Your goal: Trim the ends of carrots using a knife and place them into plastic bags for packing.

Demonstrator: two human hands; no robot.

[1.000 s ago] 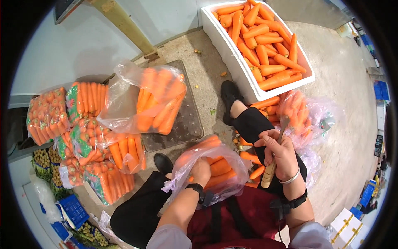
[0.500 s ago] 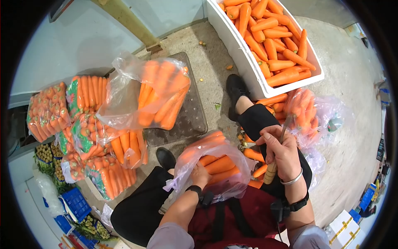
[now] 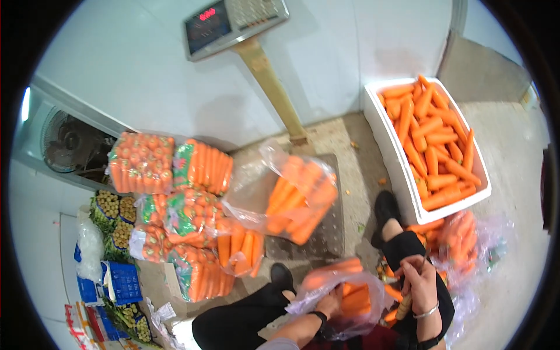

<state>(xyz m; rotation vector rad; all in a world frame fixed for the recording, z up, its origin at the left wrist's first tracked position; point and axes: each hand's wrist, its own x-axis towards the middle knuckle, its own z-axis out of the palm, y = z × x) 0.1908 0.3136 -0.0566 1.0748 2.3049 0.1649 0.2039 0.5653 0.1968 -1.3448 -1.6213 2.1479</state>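
Between my knees stands a clear, lilac-tinted plastic bag (image 3: 376,287) with its mouth spread, and carrots (image 3: 354,300) lie inside. My left hand (image 3: 331,302) is closed at the bag's left rim, its fingertips partly hidden among plastic and carrots. Over my right thigh, my right hand (image 3: 421,283) is closed around a knife, whose pale wooden handle (image 3: 403,308) points down below the fingers. Its blade is hard to make out now. Loose carrots (image 3: 392,291) lie between the open bag and my right hand.
A filled carrot bag (image 3: 303,195) rests on the floor scale's dark platform (image 3: 329,245), below its display (image 3: 207,26). Packed carrot bags (image 3: 201,213) are stacked left. A white foam box (image 3: 396,169) of carrots stands right, with another carrot bag (image 3: 458,239) nearer me.
My view has tipped up and turned left, so the scene sits lower and further right, and the scale's display shows. Both hands keep their holds.
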